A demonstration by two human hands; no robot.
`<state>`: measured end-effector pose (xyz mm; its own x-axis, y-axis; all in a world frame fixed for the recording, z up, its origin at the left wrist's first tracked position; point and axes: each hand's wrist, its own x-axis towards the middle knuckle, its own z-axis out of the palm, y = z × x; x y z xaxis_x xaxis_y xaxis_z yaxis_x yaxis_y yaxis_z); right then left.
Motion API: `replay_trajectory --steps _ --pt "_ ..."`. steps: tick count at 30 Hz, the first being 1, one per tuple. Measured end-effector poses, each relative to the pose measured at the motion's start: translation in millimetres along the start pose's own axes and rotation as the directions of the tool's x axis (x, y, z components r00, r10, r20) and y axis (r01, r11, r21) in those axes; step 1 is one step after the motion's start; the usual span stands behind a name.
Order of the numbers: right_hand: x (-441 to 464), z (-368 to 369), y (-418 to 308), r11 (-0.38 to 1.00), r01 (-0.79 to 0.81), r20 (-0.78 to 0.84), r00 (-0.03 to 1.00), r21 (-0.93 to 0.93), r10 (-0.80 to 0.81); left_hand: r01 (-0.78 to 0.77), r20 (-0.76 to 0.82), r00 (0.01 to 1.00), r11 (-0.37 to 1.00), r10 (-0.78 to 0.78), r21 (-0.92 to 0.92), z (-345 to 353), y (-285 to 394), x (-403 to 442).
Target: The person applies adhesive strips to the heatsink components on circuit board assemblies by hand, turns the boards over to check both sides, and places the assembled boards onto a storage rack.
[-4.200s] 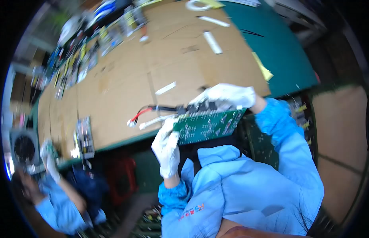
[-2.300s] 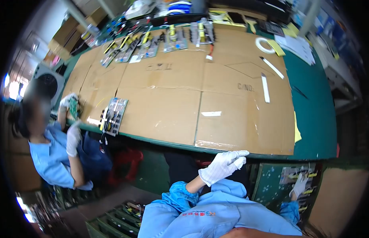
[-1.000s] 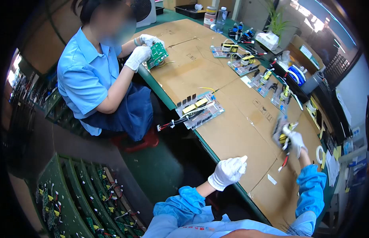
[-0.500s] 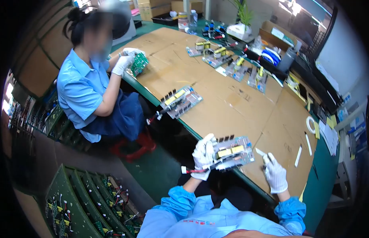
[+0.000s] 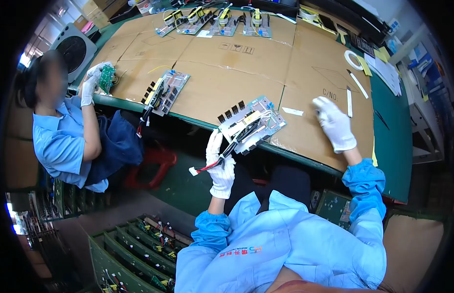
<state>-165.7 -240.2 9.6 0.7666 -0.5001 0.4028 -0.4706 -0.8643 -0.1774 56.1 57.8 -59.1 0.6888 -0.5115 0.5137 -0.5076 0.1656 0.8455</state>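
Observation:
My left hand [image 5: 221, 168], in a white glove, grips the left end of a circuit board [image 5: 258, 124] with black heat sinks and yellow transformers. The board lies tilted at the near table edge, and its black and red cable with a white plug [image 5: 194, 171] hangs over my glove. My right hand [image 5: 335, 125], also gloved, is over the cardboard to the right of the board, apart from it. Its fingers are bent, and whether they hold anything is hidden. A white strip [image 5: 292, 111] lies between the board and my right hand.
A co-worker [image 5: 66, 141] at the left holds a green board [image 5: 106, 79]. Another board [image 5: 167, 93] lies at the near edge. Several boards line the far edge. Right are white strips [image 5: 349, 101], tape [image 5: 353, 59] and black tweezers [image 5: 381, 119]. A green rack [image 5: 124, 254] stands below left.
The view has turned. My right hand has moved up over the cardboard, farther from my body. The board in my left hand is now tilted, its right end raised toward the far side.

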Motion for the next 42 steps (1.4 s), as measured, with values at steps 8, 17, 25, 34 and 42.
replay_trajectory --steps 8,17,25,34,42 --pt "42 8 -91 0.928 0.15 0.029 0.985 0.34 -0.17 0.062 -0.043 0.997 0.985 -0.069 -0.164 6 3 -1" --pt "68 -2 -131 0.905 0.335 0.096 0.924 0.263 -0.37 0.267 0.044 0.963 0.936 -0.264 -0.227 4 31 24" --pt "67 -32 -132 0.471 -0.408 0.32 0.912 0.782 0.258 0.303 -0.008 0.944 0.873 -0.331 -0.382 1 35 36" --pt "77 -71 -157 0.466 -0.392 0.488 0.867 0.793 -0.102 0.379 -0.025 0.897 0.798 -0.441 -0.469 3 48 36" --pt "46 -15 -125 0.267 -0.221 0.316 0.863 0.938 -0.395 0.348 -0.078 0.914 0.87 -0.398 -0.349 6 43 36"
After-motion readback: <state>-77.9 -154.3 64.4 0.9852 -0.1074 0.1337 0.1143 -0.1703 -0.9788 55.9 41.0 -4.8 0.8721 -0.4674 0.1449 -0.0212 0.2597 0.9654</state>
